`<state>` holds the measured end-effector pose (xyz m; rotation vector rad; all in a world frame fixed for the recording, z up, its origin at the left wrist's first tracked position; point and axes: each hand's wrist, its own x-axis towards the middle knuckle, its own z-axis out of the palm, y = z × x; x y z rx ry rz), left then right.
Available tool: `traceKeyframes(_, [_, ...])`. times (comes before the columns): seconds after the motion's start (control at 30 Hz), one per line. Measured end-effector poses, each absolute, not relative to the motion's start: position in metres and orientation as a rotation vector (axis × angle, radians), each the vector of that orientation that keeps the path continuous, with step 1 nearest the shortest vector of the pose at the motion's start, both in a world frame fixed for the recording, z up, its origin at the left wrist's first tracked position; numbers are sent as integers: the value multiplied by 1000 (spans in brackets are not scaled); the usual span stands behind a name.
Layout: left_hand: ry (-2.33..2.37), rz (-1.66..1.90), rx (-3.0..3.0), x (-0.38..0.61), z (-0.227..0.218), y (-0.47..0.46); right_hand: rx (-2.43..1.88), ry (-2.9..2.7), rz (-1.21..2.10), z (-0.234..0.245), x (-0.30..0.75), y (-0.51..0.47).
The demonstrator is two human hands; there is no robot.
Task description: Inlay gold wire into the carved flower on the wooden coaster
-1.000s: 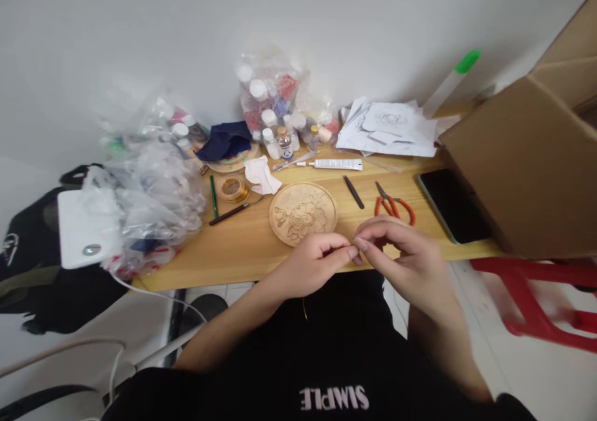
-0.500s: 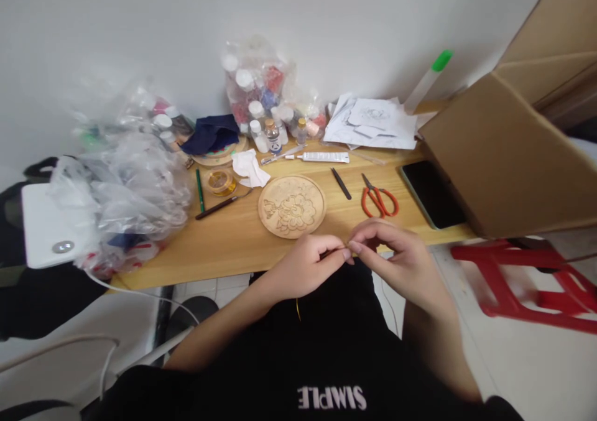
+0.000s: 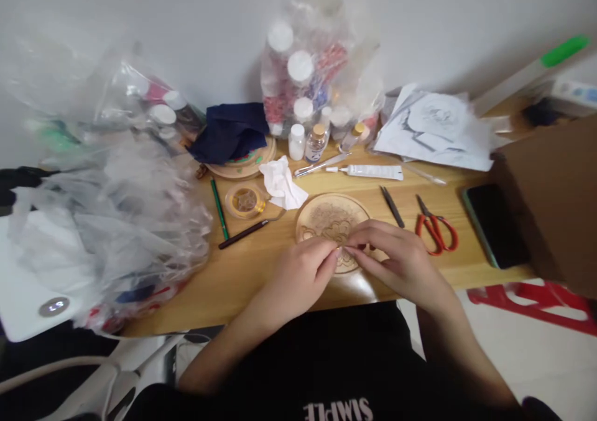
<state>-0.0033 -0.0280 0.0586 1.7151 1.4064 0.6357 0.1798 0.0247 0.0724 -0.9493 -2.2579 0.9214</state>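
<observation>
Over the near part of a round wooden plaque [image 3: 321, 209], my left hand [image 3: 303, 275] and my right hand [image 3: 405, 262] meet fingertip to fingertip. Both are closed in a pinch on a thin gold wire, which the fingers almost wholly hide. Raised outlines in a flower pattern lie on the plaque, partly covered by my hands. To its left are a clear spool of gold wire [image 3: 245, 201], a dark-handled hooked tool [image 3: 247, 232] and a green pencil [image 3: 219, 209]. Black tweezers [image 3: 392, 206] and orange-handled scissors [image 3: 437, 228] lie to the right.
Along the wall stand bagged bottles [image 3: 303, 66], a glue tube [image 3: 373, 171] and papers [image 3: 433, 129]. A crumpled tissue [image 3: 282, 185] lies behind the plaque. Plastic bags [image 3: 153, 216] crowd the left; a phone [image 3: 497, 225] and cardboard box [image 3: 555, 203] stand right.
My joined hands have moved from the table's front edge to over the plaque, still pinching. The view has shifted closer to the table. The wire end hanging below my left hand no longer shows.
</observation>
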Motion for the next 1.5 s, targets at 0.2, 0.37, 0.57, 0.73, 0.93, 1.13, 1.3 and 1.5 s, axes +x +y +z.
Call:
traceKeyframes(0.2, [1476,681,1713,-17,54,-26,-943,-2150,729,54,177,27])
traceKeyframes(0.37, [1575,789,1625,-10,39,-43,-1309,-2098,171,22,214,47])
traceKeyframes(0.57, [1580,870,1596,17,38,-67,-1616,-2041,50,-8,238,68])
traceKeyframes(0.73, [1585,834,1673,31,53,-82,-1608,-1997,147,-12,239,65])
traceKeyframes(0.93, [1616,908,1741,33,59,-91,-1506,-1928,193,-16,240,65])
traceKeyframes(1.13, [1624,934,1713,38,54,-96,-1459,-1749,186,-7,249,54])
traceKeyframes(1.3, [1576,994,1671,40,48,-95,-1353,-1669,501,5,247,0])
traceKeyframes(1.5, [1618,842,1650,34,42,-88,-1431,-1745,643,13,250,-2])
